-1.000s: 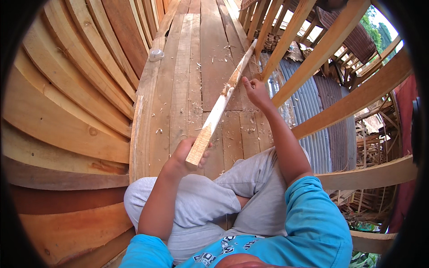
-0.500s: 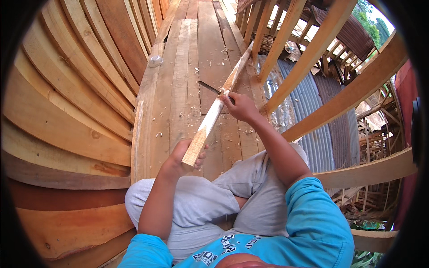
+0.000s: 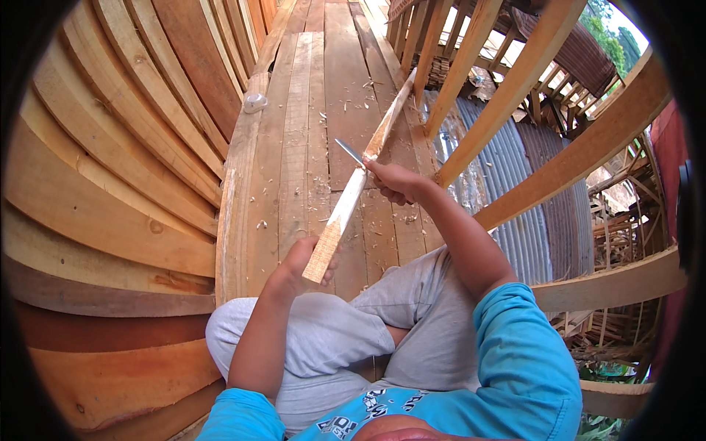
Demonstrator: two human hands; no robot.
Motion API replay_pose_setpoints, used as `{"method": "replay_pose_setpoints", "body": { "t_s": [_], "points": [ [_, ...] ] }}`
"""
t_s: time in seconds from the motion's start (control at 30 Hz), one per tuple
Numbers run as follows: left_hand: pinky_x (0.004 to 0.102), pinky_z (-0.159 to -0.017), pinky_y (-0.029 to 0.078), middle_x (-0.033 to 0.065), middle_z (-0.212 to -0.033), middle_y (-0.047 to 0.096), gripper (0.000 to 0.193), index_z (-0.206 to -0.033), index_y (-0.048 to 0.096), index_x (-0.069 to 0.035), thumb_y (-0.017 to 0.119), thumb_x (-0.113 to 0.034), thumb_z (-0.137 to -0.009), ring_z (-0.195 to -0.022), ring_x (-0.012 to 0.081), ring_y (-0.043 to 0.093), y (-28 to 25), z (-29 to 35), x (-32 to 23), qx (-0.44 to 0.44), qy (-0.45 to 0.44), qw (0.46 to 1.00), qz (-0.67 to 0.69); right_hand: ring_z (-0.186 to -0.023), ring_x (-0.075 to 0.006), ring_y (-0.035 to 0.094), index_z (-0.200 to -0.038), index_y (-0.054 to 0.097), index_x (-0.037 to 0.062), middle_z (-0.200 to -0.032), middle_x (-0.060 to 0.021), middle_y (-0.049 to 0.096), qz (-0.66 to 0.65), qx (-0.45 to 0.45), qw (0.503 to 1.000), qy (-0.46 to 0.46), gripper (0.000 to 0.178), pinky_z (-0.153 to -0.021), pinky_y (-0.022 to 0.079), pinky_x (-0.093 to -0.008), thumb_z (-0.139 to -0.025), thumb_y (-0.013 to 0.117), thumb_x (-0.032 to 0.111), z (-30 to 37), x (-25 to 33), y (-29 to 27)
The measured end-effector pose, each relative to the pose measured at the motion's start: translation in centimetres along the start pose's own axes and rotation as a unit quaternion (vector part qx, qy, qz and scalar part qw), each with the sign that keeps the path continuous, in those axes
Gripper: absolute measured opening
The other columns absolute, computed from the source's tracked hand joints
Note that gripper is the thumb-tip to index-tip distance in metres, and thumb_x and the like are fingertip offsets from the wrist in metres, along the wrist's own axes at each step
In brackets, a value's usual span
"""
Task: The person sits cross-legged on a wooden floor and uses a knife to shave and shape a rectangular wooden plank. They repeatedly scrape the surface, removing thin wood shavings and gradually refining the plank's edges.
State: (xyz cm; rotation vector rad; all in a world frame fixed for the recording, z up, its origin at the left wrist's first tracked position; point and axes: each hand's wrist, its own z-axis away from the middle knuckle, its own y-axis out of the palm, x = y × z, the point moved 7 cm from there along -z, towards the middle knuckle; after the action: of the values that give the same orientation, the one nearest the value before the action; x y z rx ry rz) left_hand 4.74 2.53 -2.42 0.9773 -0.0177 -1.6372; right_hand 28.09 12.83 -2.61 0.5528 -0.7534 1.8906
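A long wooden stick (image 3: 346,202), square at the near end and whittled pale along its middle, slants away from me to the right. Near its butt, my left hand (image 3: 298,263) is wrapped round it from the left and below. My right hand (image 3: 397,181) is closed on a knife (image 3: 348,151), whose handle is hidden in the fingers. The blade crosses the stick around its middle and points up to the left. Beyond the blade, the stick's far part is thinner and reaches toward the slatted railing.
Wood shavings (image 3: 262,223) lie scattered over the plank floor (image 3: 294,147). A small clear plastic container (image 3: 255,103) sits by the left wall of boards (image 3: 110,176). Slanted railing slats (image 3: 507,88) stand at the right, with corrugated metal sheets (image 3: 515,198) beyond them.
The near end of the stick has come slightly toward me with my left hand. My right hand and the knife have shifted a little nearer, and the blade has turned, showing a brighter face.
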Motion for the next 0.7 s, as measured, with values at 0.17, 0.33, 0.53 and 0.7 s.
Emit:
{"method": "replay_pose_setpoints", "body": {
  "t_s": [0.17,0.33,0.53,0.7],
  "points": [
    [0.0277,-0.038,0.041,0.0069,-0.063,0.053,0.038,-0.100,0.055,-0.003,0.034,-0.034,-0.099,-0.044,0.0161,0.052,-0.4,0.1,-0.4,-0.028,-0.001,0.999,-0.043,-0.042,-0.0071,0.010,-0.054,0.020,0.0193,-0.051,0.0078,0.017,-0.090,0.143,0.985,0.024,0.068,-0.038,0.009,-0.0267,-0.093,0.032,0.074,-0.7,-0.8,0.6],
    [0.0283,-0.038,0.041,0.0070,-0.062,0.053,0.037,-0.100,0.055,-0.005,0.034,-0.036,-0.100,-0.043,0.0158,0.052,-0.3,-0.1,-0.1,-0.062,0.021,0.995,-0.072,-0.042,-0.0070,0.011,-0.054,0.020,0.0189,-0.050,0.0073,0.018,-0.149,0.285,0.946,0.034,0.069,-0.037,0.009,-0.0260,-0.092,0.032,0.075,-1.6,-2.6,0.5],
    [0.0275,-0.037,0.040,0.0062,-0.062,0.054,0.041,-0.097,0.056,-0.006,0.033,-0.039,-0.102,-0.042,0.0150,0.051,-1.8,0.9,-1.4,-0.077,0.029,0.994,-0.074,-0.040,-0.0104,0.033,-0.052,0.038,0.0128,-0.048,0.0015,0.036,0.081,-0.053,0.992,-0.081,0.075,-0.037,0.025,-0.0298,-0.089,0.039,0.078,-1.8,0.2,-1.3],
    [0.0273,-0.036,0.040,0.0057,-0.062,0.054,0.043,-0.096,0.057,-0.005,0.034,-0.041,-0.101,-0.042,0.0140,0.051,-0.9,1.1,-1.8,-0.071,0.037,0.994,-0.076,-0.051,-0.0285,0.058,-0.066,0.062,0.0045,-0.055,-0.0107,0.057,0.231,-0.333,0.883,-0.235,0.073,-0.050,0.043,-0.0424,-0.085,0.051,0.073,0.5,1.9,-3.6]
  ]
}}
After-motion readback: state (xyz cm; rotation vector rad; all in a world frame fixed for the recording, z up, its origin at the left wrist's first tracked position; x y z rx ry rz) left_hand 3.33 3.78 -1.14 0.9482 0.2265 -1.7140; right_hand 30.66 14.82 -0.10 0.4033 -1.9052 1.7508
